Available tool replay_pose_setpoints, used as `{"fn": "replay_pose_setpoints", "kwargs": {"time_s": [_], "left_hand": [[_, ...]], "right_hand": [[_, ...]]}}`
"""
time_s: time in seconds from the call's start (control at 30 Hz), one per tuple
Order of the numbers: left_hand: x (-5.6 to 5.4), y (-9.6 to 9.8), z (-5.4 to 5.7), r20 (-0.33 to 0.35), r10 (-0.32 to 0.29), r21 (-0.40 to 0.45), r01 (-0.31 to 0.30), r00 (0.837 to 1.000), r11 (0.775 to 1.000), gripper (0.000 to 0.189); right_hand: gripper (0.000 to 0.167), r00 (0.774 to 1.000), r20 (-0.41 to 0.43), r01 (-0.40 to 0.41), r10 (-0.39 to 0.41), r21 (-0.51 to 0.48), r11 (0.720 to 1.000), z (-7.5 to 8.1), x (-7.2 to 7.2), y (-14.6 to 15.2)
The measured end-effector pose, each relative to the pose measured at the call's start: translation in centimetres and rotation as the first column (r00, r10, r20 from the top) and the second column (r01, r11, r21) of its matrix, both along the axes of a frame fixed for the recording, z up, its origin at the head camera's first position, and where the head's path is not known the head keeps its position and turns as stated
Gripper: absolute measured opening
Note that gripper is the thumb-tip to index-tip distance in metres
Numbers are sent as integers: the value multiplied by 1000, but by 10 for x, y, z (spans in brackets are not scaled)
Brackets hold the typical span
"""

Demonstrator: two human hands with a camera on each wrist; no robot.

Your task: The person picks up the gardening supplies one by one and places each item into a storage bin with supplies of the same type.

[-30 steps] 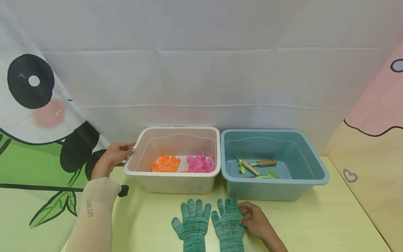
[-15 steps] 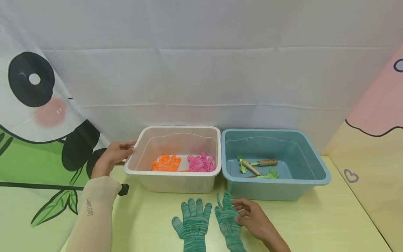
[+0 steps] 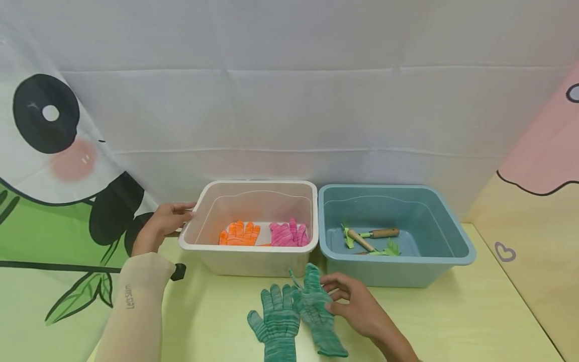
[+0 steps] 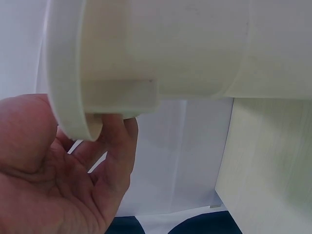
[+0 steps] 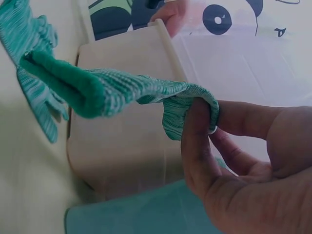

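My right hand (image 3: 350,304) pinches a green striped knit glove (image 3: 314,306) by its edge between thumb and fingers. The glove is lifted, and in the right wrist view its cuff (image 5: 90,92) hangs out to the left. A matching green glove (image 3: 277,322) lies flat on the table, fingers pointing away, partly overlapped by the held one in the head view. At the left end of a white plastic bin (image 3: 253,255), my left hand (image 3: 165,223) grips the rim, its fingers curled beneath the lip (image 4: 68,73) in the left wrist view.
Inside the white bin lie an orange glove (image 3: 240,234) and a pink glove (image 3: 288,234). Right beside it stands a blue bin (image 3: 384,271) with small garden tools (image 3: 362,240), wooden-handled with green heads. Behind both hangs a white cloth (image 3: 289,110). The table (image 3: 466,322) is pale yellow.
My right hand has taken up the right green glove and moved it left and away from me, toward the white bin. My left hand stays at the bin's rim.
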State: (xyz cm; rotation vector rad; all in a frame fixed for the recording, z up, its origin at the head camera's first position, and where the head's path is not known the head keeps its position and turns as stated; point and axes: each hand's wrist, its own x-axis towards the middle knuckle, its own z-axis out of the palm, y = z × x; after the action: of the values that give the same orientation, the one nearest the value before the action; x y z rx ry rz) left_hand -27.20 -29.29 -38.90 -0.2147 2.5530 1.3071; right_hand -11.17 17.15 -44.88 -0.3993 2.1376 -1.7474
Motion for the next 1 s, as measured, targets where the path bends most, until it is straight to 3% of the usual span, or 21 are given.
{"fn": "replay_pose_setpoints", "kwargs": {"time_s": [0.47,1.0], "left_hand": [[-1,0,-1,-7,-4,-6,4,1000,1000,60],[-2,-2,-5,-15,-9,-7,8,1000,1000,59]], "right_hand": [[39,998,-62,-18,20,25,1000,30,-5,-12],[38,991,-133,0,4,33,999,49,-14,-16]]}}
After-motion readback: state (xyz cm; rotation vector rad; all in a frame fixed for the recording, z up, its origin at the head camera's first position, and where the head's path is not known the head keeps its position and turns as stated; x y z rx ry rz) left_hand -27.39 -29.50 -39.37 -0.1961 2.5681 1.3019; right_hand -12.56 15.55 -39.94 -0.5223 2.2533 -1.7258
